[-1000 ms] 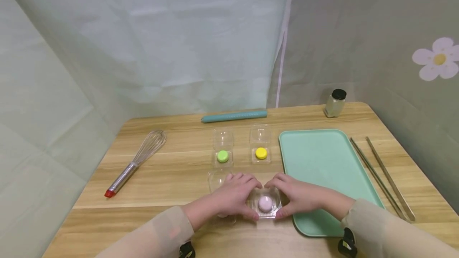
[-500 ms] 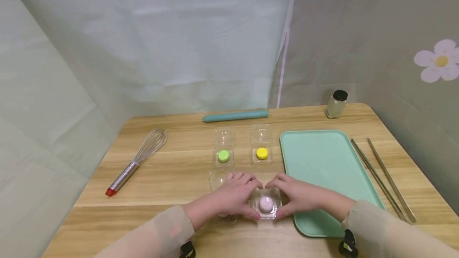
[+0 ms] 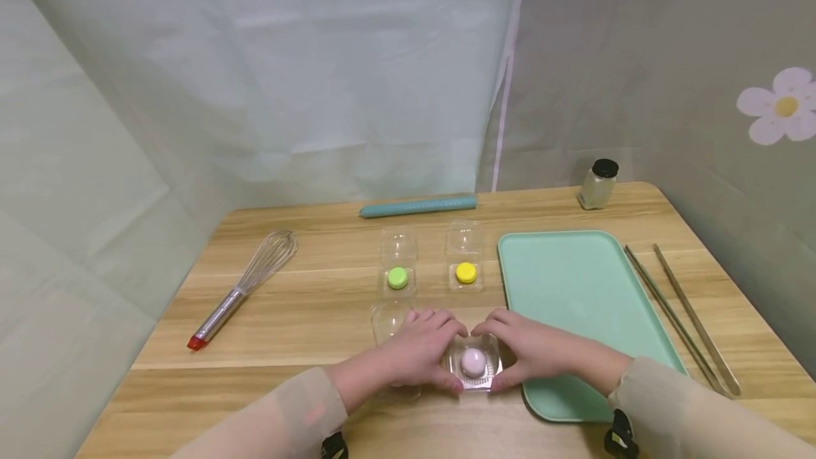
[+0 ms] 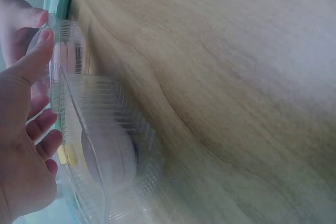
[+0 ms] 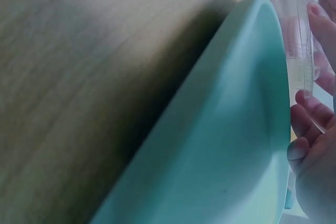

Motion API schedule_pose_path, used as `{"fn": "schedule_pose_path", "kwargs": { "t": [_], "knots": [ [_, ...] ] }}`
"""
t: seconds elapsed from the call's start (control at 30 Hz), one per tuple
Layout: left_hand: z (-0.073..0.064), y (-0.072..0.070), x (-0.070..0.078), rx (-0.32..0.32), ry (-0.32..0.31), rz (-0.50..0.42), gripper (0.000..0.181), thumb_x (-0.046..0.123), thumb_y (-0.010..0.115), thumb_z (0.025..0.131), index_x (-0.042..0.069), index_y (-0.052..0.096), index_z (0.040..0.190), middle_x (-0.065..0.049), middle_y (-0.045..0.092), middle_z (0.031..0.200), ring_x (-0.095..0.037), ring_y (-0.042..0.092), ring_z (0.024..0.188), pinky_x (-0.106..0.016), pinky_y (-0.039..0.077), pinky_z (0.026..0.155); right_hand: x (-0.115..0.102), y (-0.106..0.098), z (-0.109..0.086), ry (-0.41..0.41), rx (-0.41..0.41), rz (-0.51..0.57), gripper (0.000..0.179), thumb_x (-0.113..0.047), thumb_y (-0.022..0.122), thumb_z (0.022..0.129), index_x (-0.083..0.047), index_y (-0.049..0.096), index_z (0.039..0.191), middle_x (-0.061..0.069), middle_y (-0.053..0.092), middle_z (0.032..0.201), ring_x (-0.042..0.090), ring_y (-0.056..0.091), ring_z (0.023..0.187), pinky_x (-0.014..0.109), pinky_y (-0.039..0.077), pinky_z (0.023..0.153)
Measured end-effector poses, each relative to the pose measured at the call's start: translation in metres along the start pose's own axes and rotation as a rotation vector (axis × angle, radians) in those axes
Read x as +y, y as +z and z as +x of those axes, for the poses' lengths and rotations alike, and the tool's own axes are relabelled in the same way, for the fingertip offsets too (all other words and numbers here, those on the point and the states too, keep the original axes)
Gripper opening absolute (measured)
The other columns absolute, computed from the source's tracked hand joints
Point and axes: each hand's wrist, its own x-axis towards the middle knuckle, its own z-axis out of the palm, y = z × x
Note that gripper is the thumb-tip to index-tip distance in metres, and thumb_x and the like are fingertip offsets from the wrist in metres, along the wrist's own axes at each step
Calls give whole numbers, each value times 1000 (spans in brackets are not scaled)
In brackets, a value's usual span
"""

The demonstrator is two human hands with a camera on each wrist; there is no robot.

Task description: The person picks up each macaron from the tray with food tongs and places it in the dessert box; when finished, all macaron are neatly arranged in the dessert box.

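Note:
A lilac macaron [image 3: 473, 363] sits inside a small clear plastic box [image 3: 487, 382] near the table's front edge. My left hand [image 3: 417, 347] grips the box's left side, thumb at the near corner and fingers at the far one. From the right, my right hand [image 3: 525, 347] holds the opposite side the same way. Below my left hand, a second clear box [image 4: 113, 93] with a pale macaron [image 4: 113, 153] shows in the left wrist view; its raised lid [image 3: 387, 319] stands beyond that hand in the head view, partly hidden.
Behind are two opened clear boxes, with a green macaron [image 3: 397, 278] and a yellow macaron [image 3: 466, 273]. A mint tray [image 3: 574, 289] lies under my right forearm. Metal sticks [image 3: 695, 324] lie right, a whisk [image 3: 248, 282] left; a teal stick-shaped packet [image 3: 417, 207] and a jar [image 3: 598, 186] are at the back.

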Motion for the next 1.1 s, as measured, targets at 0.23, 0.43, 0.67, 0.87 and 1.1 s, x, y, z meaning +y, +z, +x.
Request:
{"fn": "schedule_pose_path", "kwargs": {
  "t": [0.23, 0.43, 0.67, 0.87, 1.1],
  "knots": [
    [0, 1, 0, 3, -22, -27, 73, 58, 73, 68, 19, 51, 125, 7, 49, 122, -11, 42, 107, -30, 29, 85, 0, -1, -2, -24, 32, -33, 69, -52, 74, 73, -13, 52, 125, -3, 49, 113, 12, 47, 102, 31, 44, 90],
    [-1, 1, -1, 13, -21, -31, 73, 58, 73, 68, 18, 51, 125, 8, 49, 122, -11, 42, 106, -29, 28, 84, 1, -1, -2, -37, 42, -46, 69, -54, 73, 73, -13, 53, 124, -4, 50, 111, 12, 47, 101, 31, 44, 88],
    [-1, 1, -1, 14, -12, -5, 72, 59, 71, 69, 18, 52, 125, 6, 50, 123, -13, 42, 106, -32, 29, 86, 2, -2, -1, -1, 28, -59, 71, -57, 71, 72, -14, 53, 125, -6, 52, 114, 12, 45, 105, 34, 43, 90],
    [-3, 0, -2, 26, -29, -14, 80, 58, 72, 68, 16, 48, 130, 3, 49, 127, -17, 43, 113, -39, 32, 93, 2, -5, -3, 56, 26, -6, 83, -62, 70, 69, -12, 47, 132, -3, 50, 118, 15, 46, 109, 39, 43, 92],
    [-8, -10, -13, 110, -66, -48, 93, 60, 75, 63, 14, 42, 136, -1, 46, 135, -22, 41, 120, -39, 32, 91, 2, -13, 3, 84, 57, 75, 84, -57, 71, 71, -11, 43, 135, 2, 50, 120, 21, 47, 111, 44, 43, 91]
  ]
}}
